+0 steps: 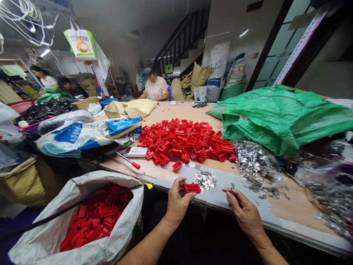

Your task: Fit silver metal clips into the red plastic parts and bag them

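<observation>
Head view: red clip held near the pile

Fingers of my left hand (178,202) grip a red plastic clip (192,188) just in front of the red clip pile (187,143), probably raised for fitting. My right hand (244,211) is pinched shut; on what, I cannot tell. Metal pieces (205,179) lie handy on the wooden surface (165,173) of a crowded workshop.

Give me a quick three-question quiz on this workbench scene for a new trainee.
1. True or false: the left hand holds a small red plastic clip.
2. The white woven sack holds: A red plastic parts, B silver metal pieces, C black cables.
3. What colour is the crumpled plastic sheet at the table's right?
Key: 1 true; 2 A; 3 green.
</observation>
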The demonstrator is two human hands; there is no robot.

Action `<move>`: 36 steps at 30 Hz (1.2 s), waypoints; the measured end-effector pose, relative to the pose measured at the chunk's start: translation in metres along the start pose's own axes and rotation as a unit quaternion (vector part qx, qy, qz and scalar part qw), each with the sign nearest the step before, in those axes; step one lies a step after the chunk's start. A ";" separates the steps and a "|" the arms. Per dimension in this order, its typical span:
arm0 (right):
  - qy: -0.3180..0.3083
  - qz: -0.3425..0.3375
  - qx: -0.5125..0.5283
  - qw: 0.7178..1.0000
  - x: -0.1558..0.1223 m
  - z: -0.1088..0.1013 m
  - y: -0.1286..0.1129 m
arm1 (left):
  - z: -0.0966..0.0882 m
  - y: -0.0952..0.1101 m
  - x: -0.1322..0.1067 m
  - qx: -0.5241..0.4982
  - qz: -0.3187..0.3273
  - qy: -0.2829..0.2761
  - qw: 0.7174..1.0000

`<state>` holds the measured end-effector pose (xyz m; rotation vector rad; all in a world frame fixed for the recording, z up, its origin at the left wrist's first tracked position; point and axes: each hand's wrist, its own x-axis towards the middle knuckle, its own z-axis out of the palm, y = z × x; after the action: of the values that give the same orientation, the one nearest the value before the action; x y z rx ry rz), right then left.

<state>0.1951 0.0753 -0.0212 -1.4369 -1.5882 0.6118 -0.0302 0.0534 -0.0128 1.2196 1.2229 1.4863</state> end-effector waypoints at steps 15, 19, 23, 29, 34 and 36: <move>0.039 0.121 0.259 0.957 0.004 -0.033 0.006 | -0.011 0.012 -0.036 -0.176 -0.158 -0.046 0.970; 0.019 0.098 0.044 0.994 0.009 -0.057 0.021 | -0.005 0.016 -0.040 -0.210 -0.173 -0.083 0.959; 0.001 0.029 -0.160 0.987 0.020 -0.058 0.025 | 0.000 0.021 -0.045 -0.223 -0.183 -0.116 0.951; -0.035 -0.006 -0.229 0.973 0.045 -0.038 0.019 | -0.005 0.032 -0.047 -0.254 -0.207 -0.090 0.940; -0.044 -0.010 -0.258 0.965 0.052 -0.031 0.016 | -0.009 0.042 -0.047 -0.289 -0.220 -0.064 0.929; -0.043 -0.017 -0.259 0.965 0.051 -0.031 0.014 | -0.009 0.043 -0.047 -0.295 -0.219 -0.056 0.928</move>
<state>0.2320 0.1212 -0.0027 -1.7721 -1.9301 0.2439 -0.0314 -0.0011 0.0216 0.5689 0.8077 1.2862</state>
